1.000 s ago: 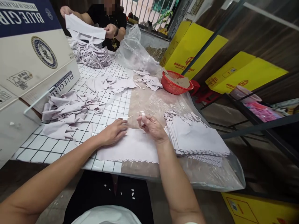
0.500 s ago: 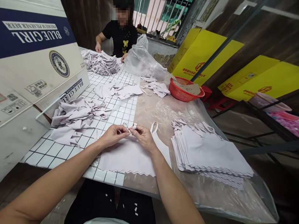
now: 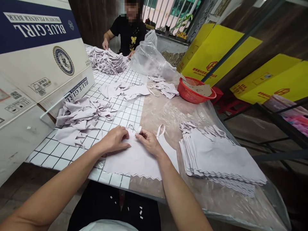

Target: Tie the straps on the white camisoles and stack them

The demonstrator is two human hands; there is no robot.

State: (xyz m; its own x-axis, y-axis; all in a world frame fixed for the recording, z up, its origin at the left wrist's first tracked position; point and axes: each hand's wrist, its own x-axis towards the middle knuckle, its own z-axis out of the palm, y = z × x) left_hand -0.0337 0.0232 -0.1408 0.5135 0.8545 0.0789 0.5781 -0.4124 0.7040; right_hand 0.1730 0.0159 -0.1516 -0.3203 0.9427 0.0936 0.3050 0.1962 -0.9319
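A pale lilac garment piece (image 3: pixel 134 160) with a scalloped lower edge lies flat at the near table edge. My left hand (image 3: pixel 115 138) rests on its upper left part, fingers curled down onto the cloth. My right hand (image 3: pixel 148 140) pinches a small white strap end (image 3: pixel 139 129) at the top of the piece. A loop strap (image 3: pixel 160 131) of the same piece lies just right of that hand. To the right sits a neat stack of like pieces (image 3: pixel 216 157).
A loose heap of lilac cloth (image 3: pixel 79 117) lies left, by a large "Blue Girl" carton (image 3: pixel 36 64). A red basket (image 3: pixel 196 91), a clear plastic bag (image 3: pixel 151 61) and more piles stand farther back. A person in black (image 3: pixel 128 30) works at the far end.
My hands have come together at the top of the piece and lowered onto it. The far person has put down the cloth held up earlier. The camera has tilted slightly.
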